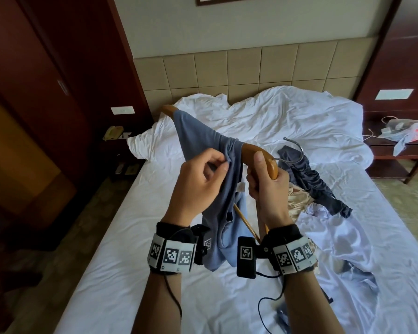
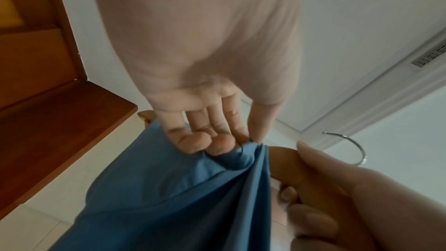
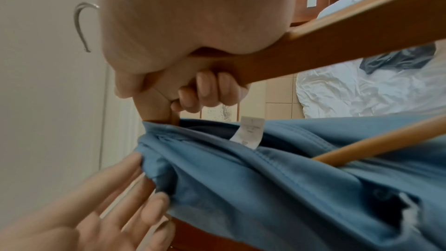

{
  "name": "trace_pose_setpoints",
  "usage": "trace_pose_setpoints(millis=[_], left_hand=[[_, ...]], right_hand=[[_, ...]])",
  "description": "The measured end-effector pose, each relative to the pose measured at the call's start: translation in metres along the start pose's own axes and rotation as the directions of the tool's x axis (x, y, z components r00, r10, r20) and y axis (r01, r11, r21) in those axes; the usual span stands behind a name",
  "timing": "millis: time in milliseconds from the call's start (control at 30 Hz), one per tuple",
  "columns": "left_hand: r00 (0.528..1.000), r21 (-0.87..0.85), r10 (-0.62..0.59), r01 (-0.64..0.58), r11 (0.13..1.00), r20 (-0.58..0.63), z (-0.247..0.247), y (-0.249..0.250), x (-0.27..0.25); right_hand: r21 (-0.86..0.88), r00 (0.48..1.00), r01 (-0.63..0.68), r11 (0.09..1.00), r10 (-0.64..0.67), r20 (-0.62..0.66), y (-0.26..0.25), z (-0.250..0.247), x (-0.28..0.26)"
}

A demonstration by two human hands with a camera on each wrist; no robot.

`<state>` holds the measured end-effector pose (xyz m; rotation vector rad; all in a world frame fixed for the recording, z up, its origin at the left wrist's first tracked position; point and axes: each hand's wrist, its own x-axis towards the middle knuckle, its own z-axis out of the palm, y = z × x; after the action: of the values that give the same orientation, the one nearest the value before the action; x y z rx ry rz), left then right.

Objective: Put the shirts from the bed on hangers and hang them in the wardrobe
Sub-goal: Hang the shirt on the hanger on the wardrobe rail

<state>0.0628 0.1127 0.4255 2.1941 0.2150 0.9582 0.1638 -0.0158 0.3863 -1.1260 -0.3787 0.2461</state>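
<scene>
The blue shirt (image 1: 203, 141) is half on the wooden hanger (image 1: 258, 155), held above the bed (image 1: 155, 237). The right hand (image 1: 268, 189) grips the hanger's middle; the left hand's (image 1: 196, 179) fingers (image 2: 258, 131) pinch the bunched collar. More clothes (image 1: 307, 179) lie on the rumpled white sheets, right. Nothing looks hung yet; dark wardrobe (image 1: 34, 92) stands left.

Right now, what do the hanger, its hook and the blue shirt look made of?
Hanger: seemingly wood, glossy orange-brown varnish with faint grain. Hook: bare silvery metal wire. Blue shirt: thin, soft knit, probably cotton or a blend; it bunches where the left hand pinches it.
</scene>
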Motion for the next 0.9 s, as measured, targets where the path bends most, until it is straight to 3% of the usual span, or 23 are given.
trace_pose_setpoints(millis=[100,167,233,333,533,633,767,833,900], left_hand=[[0.986,0.01,-0.034,0.036,0.999,-0.164,-0.006,-0.006,0.001],[0.934,0.038,-0.098,0.118,0.992,-0.345,-0.01,-0.013,0.002],[0.893,0.013,-0.2,0.224,0.974,-0.404,-0.014,-0.019,0.003],[0.9,-0.129,-0.324,0.299,0.946,-0.29,-0.016,-0.019,0.002],[0.961,-0.064,-0.155,0.144,0.987,-0.228,-0.018,-0.012,0.0],[0.994,-0.093,-0.097,0.092,0.991,-0.056,-0.017,-0.004,0.0],[0.986,-0.054,-0.016,0.026,0.998,0.169,-0.003,0.01,-0.003],[0.983,-0.046,-0.014,0.023,0.999,0.182,0.001,0.012,-0.002],[0.994,-0.035,-0.018,0.022,0.999,0.11,-0.001,0.009,0.0]], right_hand=[[0.026,1.0,0.012,1.0,-0.011,-0.008,0.0,-0.006,0.001],[0.073,1.0,0.017,0.997,-0.018,0.006,0.0,-0.009,0.002],[0.115,0.999,0.018,0.993,-0.022,0.034,0.0,-0.01,0.002],[0.145,0.998,0.013,0.989,-0.021,0.057,0.0,-0.012,0.003],[0.142,1.0,0.011,0.99,-0.015,0.026,-0.001,-0.012,0.003],[0.104,1.0,0.008,0.995,-0.01,0.013,0.003,-0.011,0.003],[0.026,1.0,-0.024,0.999,0.024,-0.005,0.003,-0.008,0.001],[-0.007,0.999,-0.03,1.0,0.03,0.011,0.004,-0.008,0.0],[-0.003,0.999,-0.034,0.999,0.034,0.022,0.004,-0.01,0.001]])
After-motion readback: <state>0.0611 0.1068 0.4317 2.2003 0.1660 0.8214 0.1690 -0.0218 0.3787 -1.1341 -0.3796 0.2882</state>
